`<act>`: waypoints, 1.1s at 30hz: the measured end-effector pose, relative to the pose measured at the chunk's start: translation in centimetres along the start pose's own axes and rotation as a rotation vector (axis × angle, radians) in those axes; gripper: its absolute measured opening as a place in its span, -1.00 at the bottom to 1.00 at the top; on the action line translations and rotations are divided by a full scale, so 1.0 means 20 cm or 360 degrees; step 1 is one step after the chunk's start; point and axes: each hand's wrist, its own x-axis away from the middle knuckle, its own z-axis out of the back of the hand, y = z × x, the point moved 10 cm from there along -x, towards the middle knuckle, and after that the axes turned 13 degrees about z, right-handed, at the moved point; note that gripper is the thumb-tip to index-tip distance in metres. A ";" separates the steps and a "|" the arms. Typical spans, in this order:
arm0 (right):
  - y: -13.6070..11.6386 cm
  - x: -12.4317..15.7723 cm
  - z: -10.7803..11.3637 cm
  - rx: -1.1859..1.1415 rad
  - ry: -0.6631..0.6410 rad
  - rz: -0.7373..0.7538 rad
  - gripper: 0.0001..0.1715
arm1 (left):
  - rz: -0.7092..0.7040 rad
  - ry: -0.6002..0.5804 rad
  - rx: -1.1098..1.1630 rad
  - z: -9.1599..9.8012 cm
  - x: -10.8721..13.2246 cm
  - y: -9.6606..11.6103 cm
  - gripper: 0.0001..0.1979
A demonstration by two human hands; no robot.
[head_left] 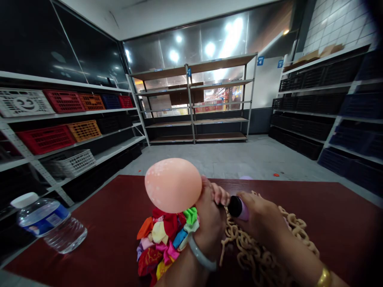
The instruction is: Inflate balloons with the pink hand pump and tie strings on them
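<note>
My left hand, wearing a pale bangle, is closed around the neck of an inflated peach balloon. The balloon points left above a heap of limp, colourful balloons. Close by on the right, my right hand grips a lilac tube with a black end, which looks like a balloon pump. Its black end almost meets the left fingers; whether it sits in the balloon's neck is hidden. Beneath the right hand and forearm lies a pile of beige looped strands.
A water bottle with a white cap stands at the left of the dark red table. Past the table's far edge is the grey floor. Crate shelves line the left, with a tall rack behind and more shelves right.
</note>
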 end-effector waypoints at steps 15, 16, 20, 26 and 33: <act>0.14 0.04 0.07 0.0117 0.0146 0.0088 -0.55 | -0.0336 0.0041 0.0008 0.01 0.05 0.52 -0.44; 0.16 0.05 0.06 0.0135 0.0142 0.0090 -0.56 | -0.0344 0.0045 0.0024 0.02 0.04 0.53 -0.44; 0.15 0.06 0.02 0.0160 0.0082 0.0039 -0.56 | -0.0317 0.0032 0.0064 0.04 0.01 0.46 -0.47; 0.04 0.04 -0.03 0.0073 -0.0009 0.0053 -0.50 | -0.0021 -0.0047 0.0018 0.00 0.00 0.04 -0.46; -0.01 0.01 0.02 0.0049 0.0032 0.0069 -0.54 | 0.0017 -0.0116 -0.0056 -0.05 0.04 -0.04 -0.44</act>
